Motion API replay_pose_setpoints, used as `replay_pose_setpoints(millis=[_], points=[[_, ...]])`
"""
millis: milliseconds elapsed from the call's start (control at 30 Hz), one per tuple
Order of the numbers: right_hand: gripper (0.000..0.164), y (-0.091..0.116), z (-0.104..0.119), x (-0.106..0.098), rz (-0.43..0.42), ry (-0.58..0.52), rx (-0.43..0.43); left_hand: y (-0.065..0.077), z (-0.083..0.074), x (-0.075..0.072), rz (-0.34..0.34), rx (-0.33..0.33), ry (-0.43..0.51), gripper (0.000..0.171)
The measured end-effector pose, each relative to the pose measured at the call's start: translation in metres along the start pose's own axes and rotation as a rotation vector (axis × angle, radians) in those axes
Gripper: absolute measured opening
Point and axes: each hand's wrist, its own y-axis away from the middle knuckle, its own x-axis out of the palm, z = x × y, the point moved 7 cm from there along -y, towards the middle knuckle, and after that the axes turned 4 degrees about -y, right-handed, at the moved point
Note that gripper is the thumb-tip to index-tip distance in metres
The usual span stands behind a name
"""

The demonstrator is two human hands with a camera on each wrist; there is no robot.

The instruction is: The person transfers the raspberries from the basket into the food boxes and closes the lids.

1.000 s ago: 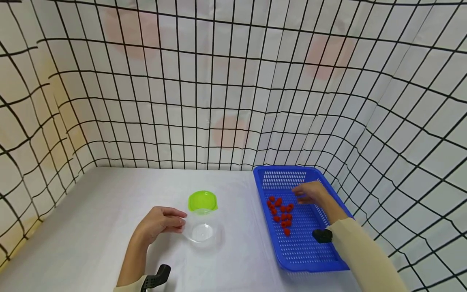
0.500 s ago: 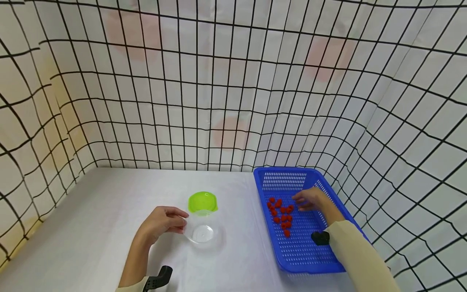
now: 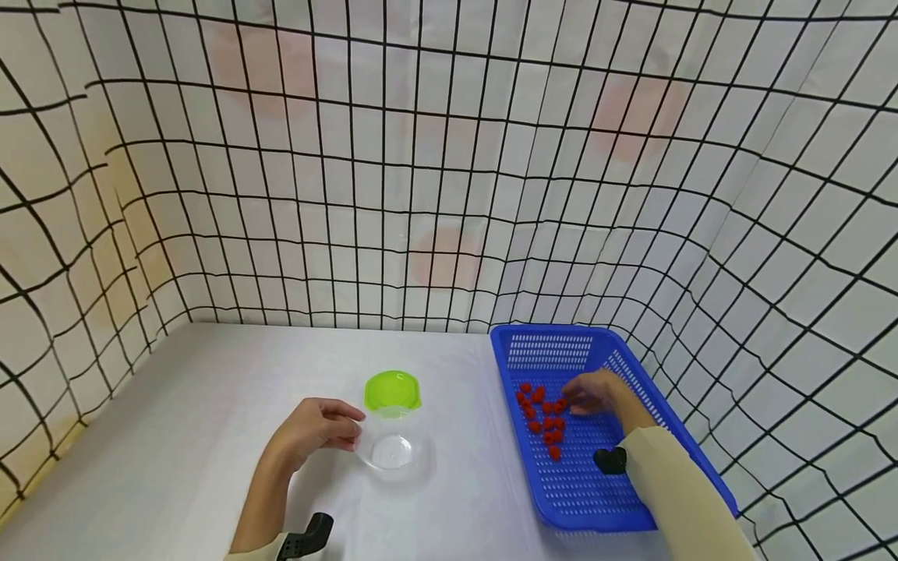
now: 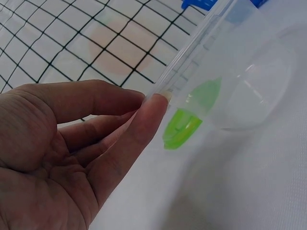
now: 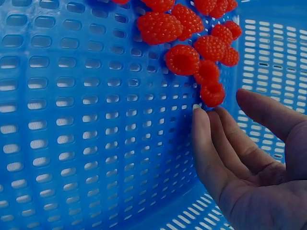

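Note:
My left hand [image 3: 316,430] pinches the rim of a clear plastic container [image 4: 261,91] between thumb and fingers. The container stands on the white table; behind it lies a bright green lid [image 3: 391,389], partly seen through the clear wall. Inside the blue basket [image 3: 582,510] on the right, my right hand [image 3: 596,392] reaches down to a group of red raspberries [image 3: 549,423]. In the right wrist view, its thumb and fingers are spread apart around the near end of the group, close to one raspberry [image 5: 212,93], with nothing held between them.
A black wire grid [image 3: 435,187] with white cloth behind it encloses the table at the back and sides. The basket's raised walls surround the raspberries and my right hand. White cloth [image 3: 175,436] covers the table.
My right hand has moved down and slightly toward me, closer to the raspberries. The left hand keeps its grip on the container, with little movement.

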Motion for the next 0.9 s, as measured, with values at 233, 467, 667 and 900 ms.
replay_pose_setpoints(millis=[233,467,667,900], points=[[0.036,-0.006,-0.011,-0.003,0.033,-0.041,0.031,-0.002,0.002,0.001,-0.005,-0.005,-0.005,0.033],[0.035,-0.008,-0.013,-0.003,0.039,-0.103,0.003,0.001,0.003,-0.002,-0.019,-0.015,-0.009,0.033],[0.034,-0.008,-0.014,-0.003,0.032,-0.11,0.01,0.0,0.003,-0.002,-0.011,-0.002,-0.013,0.034],[0.035,-0.011,-0.014,-0.002,0.027,-0.117,0.028,0.0,0.003,-0.003,-0.013,-0.002,-0.017,0.034]])
